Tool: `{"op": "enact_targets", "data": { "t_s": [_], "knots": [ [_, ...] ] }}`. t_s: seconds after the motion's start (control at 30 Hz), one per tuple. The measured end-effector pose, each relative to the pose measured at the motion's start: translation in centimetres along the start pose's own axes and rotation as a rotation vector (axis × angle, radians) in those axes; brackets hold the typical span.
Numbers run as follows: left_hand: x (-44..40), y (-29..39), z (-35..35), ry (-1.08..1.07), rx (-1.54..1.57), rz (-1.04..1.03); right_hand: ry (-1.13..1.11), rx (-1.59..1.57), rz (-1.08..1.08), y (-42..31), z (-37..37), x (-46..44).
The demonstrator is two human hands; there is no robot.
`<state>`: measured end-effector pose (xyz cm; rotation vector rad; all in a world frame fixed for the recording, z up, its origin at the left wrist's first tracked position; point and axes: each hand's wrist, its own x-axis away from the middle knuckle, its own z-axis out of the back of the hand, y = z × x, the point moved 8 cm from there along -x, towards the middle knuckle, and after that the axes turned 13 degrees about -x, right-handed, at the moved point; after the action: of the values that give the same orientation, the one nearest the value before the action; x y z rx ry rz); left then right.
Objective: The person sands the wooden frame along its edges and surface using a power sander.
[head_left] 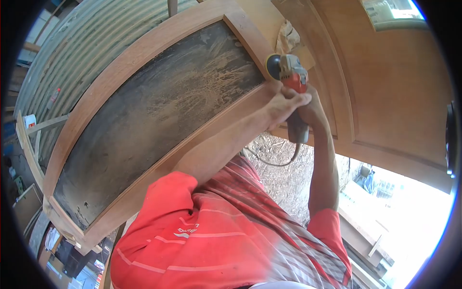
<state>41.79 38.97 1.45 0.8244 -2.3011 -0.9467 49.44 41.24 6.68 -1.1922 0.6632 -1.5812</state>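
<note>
Both of my hands are closed around an angle grinder (294, 82) with an orange-red and grey head and a dark round disc (273, 66) edged in yellow. My left hand (285, 107) wraps the body just behind the head. On its other side, my right hand (312, 108) grips the body, and the dark rear end (298, 131) shows below with a cord running from it. The disc is by the corner of an arched wooden frame (245, 33) around a dark, dusty panel (163, 101); I cannot tell whether it touches the wood.
A panelled wooden door (385, 86) lies to the right. A crumpled cloth (287, 37) rests near the disc. The power cord (276, 165) loops below the grinder. Corrugated metal sheeting (96, 62) stands behind the frame, with a plastic bottle (53, 98) on it.
</note>
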Motion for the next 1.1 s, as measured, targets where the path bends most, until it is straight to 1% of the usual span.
{"op": "enact_targets", "data": {
  "t_s": [0.07, 0.1, 0.23, 0.3, 0.33, 0.4, 0.43, 0.53, 0.57, 0.67, 0.7, 0.8, 0.83, 0.87, 0.93, 0.97, 1.07, 1.1],
  "knots": [
    [2.3, -0.4, -1.1, -0.051, 0.010, 0.004, 0.062, -0.010, -0.031, 0.4, -0.6, 2.4],
    [2.9, 0.1, -1.3, -0.048, 0.030, -0.042, 0.088, -0.022, -0.040, 0.4, -1.1, 3.2],
    [4.7, 1.0, 0.2, -0.057, -0.029, 0.036, 0.127, -0.009, -0.086, -0.1, -2.3, 3.1],
    [3.5, 1.4, 1.9, -0.046, -0.049, 0.064, 0.095, 0.006, -0.098, -0.6, -3.0, 1.1],
    [2.8, 1.7, 2.7, -0.020, 0.018, 0.012, 0.079, 0.016, -0.103, -1.0, -3.4, -0.1],
    [1.6, 2.4, 4.7, 0.035, 0.155, -0.089, 0.041, -0.017, -0.039, -2.5, -4.7, -2.4],
    [1.4, 3.3, 6.1, 0.056, 0.044, -0.039, 0.018, -0.033, -0.010, -3.2, -5.4, -3.6],
    [1.4, 7.2, 8.3, -0.011, 0.093, -0.114, -0.038, 0.014, 0.158, -5.4, -7.3, -7.9],
    [1.3, 7.9, 9.7, 0.063, -0.010, -0.079, -0.076, 0.054, 0.130, -6.1, -7.8, -9.1],
    [-1.2, 10.0, 13.3, 0.106, -0.019, -0.107, -0.112, 0.072, 0.172, -7.7, -9.0, -13.8],
    [-1.5, 11.0, 14.2, 0.133, -0.044, -0.107, -0.131, 0.155, 0.203, -8.4, -9.2, -15.4],
    [-1.2, 13.3, 15.3, 0.183, -0.094, -0.092, -0.140, 0.131, 0.178, -9.3, -10.2, -18.2],
    [-1.2, 13.2, 15.3, 0.182, -0.094, -0.092, -0.163, 0.076, 0.160, -9.4, -10.3, -17.7],
    [-1.4, 13.1, 15.2, 0.175, -0.097, -0.092, -0.151, 0.134, 0.157, -8.9, -10.0, -17.1],
    [-2.6, 10.5, 14.5, 0.123, -0.076, -0.082, -0.108, 0.252, 0.156, -8.3, -8.6, -15.5],
    [-2.5, 9.0, 13.3, 0.102, -0.066, -0.074, -0.105, 0.231, 0.210, -7.4, -7.9, -14.1],
    [-0.3, 5.9, 7.4, -0.008, 0.011, -0.089, 0.003, 0.028, 0.170, -4.6, -5.3, -6.9],
    [0.6, 4.7, 5.7, -0.036, -0.029, -0.065, 0.041, 0.036, 0.093, -3.5, -4.4, -4.4]
  ]
}}
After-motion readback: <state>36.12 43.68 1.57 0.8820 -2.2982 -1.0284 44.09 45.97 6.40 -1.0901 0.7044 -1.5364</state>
